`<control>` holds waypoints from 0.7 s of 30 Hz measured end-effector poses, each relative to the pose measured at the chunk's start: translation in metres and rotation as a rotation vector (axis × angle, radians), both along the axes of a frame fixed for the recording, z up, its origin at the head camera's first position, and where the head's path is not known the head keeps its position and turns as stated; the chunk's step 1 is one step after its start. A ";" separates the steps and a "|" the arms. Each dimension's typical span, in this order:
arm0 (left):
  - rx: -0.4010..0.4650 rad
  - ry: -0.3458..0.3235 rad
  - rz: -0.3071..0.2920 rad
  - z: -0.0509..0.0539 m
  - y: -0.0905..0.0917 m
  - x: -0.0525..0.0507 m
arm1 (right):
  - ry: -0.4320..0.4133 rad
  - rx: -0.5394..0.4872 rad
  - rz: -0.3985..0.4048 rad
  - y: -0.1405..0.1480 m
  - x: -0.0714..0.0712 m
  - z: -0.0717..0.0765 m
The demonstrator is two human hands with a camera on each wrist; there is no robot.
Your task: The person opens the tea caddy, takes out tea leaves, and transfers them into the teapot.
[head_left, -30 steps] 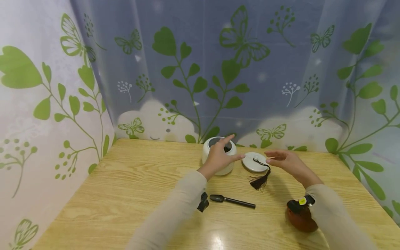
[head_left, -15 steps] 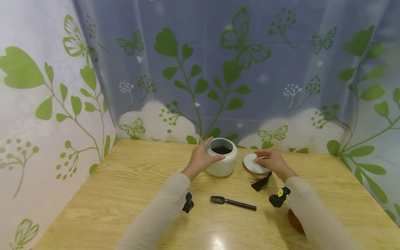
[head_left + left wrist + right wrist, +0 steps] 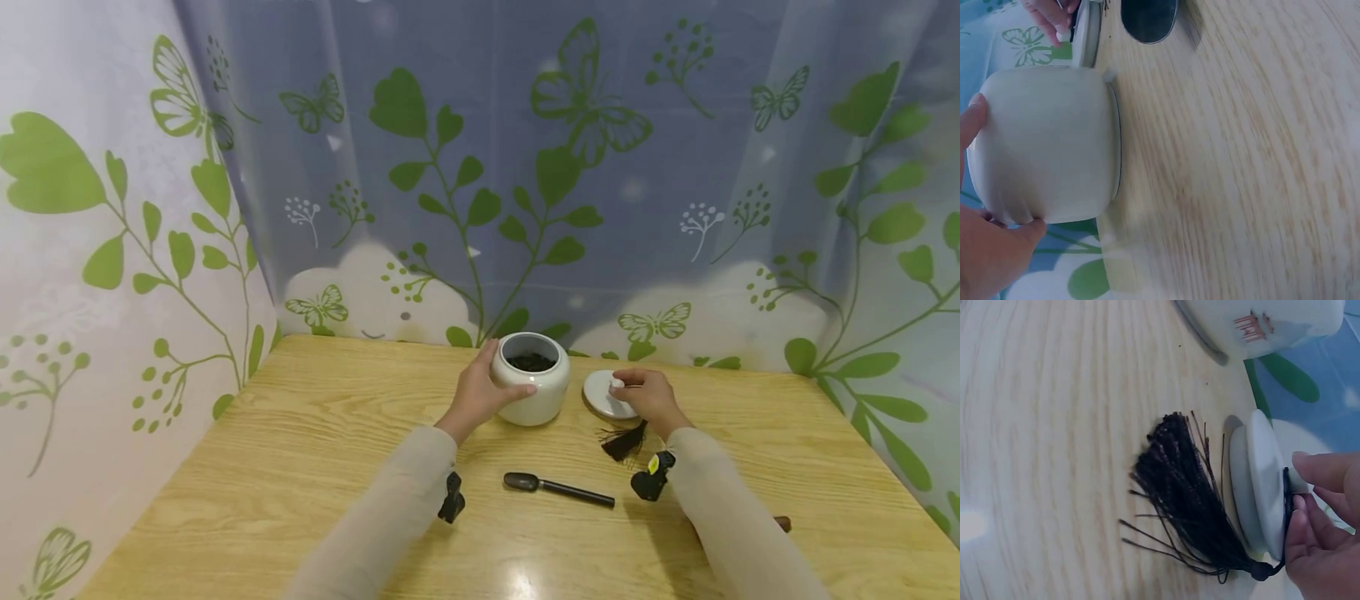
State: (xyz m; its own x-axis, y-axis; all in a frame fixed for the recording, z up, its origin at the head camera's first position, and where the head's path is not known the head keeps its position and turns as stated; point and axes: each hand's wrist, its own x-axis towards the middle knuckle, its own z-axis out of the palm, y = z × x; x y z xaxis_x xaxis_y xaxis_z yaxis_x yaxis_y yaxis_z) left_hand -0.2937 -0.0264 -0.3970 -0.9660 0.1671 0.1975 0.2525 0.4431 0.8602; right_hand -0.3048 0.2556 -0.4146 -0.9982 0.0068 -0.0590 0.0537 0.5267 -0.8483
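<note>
A round white ceramic jar [image 3: 536, 400] stands without its lid near the back of the table, dark leafy bits showing inside. My left hand [image 3: 480, 390] grips its left side, thumb across the front and fingers around behind; the left wrist view shows the jar's side [image 3: 1050, 144] between thumb and fingers. Just right of the jar lies the white lid [image 3: 603, 392], flat on the table. The fingers of my right hand [image 3: 651, 398] pinch the lid's small knob [image 3: 1299, 481]. A black tassel [image 3: 1185, 494] tied to the knob trails onto the table.
Nearer the front lies a black scoop [image 3: 558, 487] with a long handle. A brown object [image 3: 782, 523] is mostly hidden under my right forearm. A patterned curtain [image 3: 420, 208] hangs behind the table's back edge.
My left hand has come down from above the jar's mouth to its left side. My right hand has moved left onto the lid and taken hold of its knob.
</note>
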 end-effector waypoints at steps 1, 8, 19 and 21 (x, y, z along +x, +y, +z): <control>0.004 0.001 0.002 -0.001 0.000 0.000 | 0.010 0.006 -0.008 0.000 0.000 -0.001; 0.010 -0.029 0.008 -0.004 0.000 -0.001 | 0.065 0.067 -0.089 -0.003 -0.004 -0.009; -0.001 -0.039 0.013 -0.002 -0.002 -0.001 | 0.114 0.115 -0.133 -0.005 -0.006 -0.013; -0.002 -0.038 0.014 -0.001 -0.002 -0.001 | 0.113 0.121 -0.130 -0.005 -0.005 -0.012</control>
State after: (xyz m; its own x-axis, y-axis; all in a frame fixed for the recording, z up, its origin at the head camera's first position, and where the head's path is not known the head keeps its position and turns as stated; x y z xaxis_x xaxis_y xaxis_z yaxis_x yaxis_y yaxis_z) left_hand -0.2943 -0.0280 -0.3982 -0.9749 0.1539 0.1607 0.2138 0.4482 0.8680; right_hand -0.3099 0.2506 -0.4263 -0.9888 0.1362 0.0619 0.0363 0.6198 -0.7839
